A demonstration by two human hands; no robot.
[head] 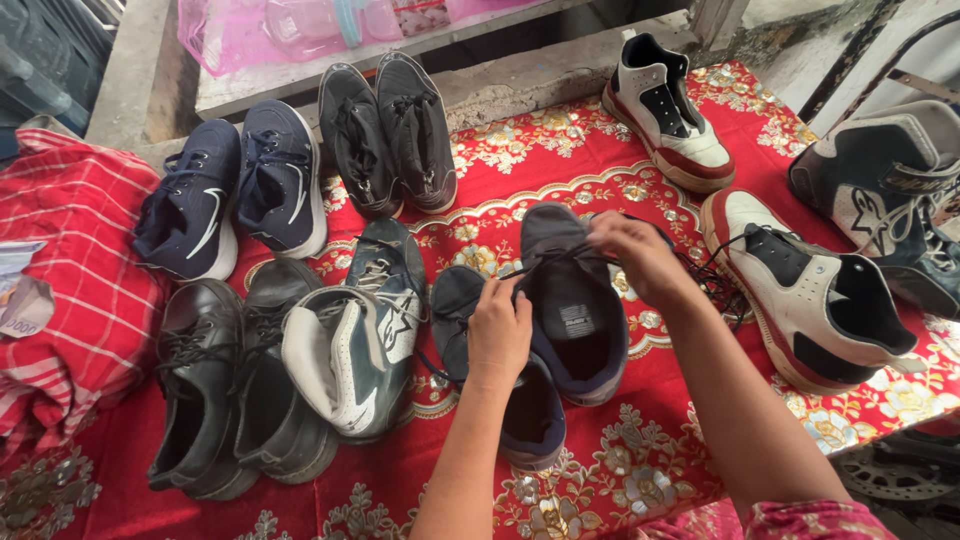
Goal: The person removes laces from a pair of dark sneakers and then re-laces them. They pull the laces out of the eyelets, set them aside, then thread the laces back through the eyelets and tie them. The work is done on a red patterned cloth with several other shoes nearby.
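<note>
Two dark navy sneakers lie side by side in the middle of a red cloth with gold flowers (600, 150). My left hand (499, 330) rests on the left navy sneaker (525, 410) and pinches a black lace near the tongue of the right one. My right hand (640, 255) grips the laces over the top of the right navy sneaker (575, 310), whose opening faces me.
A white, red and black sneaker (815, 300) lies at right, its mate (668, 110) behind. A grey-and-white high-top (355, 345), black leather shoes (235, 390), navy sneakers (235, 190) and black sneakers (388, 135) fill the left. Red checked fabric (75, 260) sits far left.
</note>
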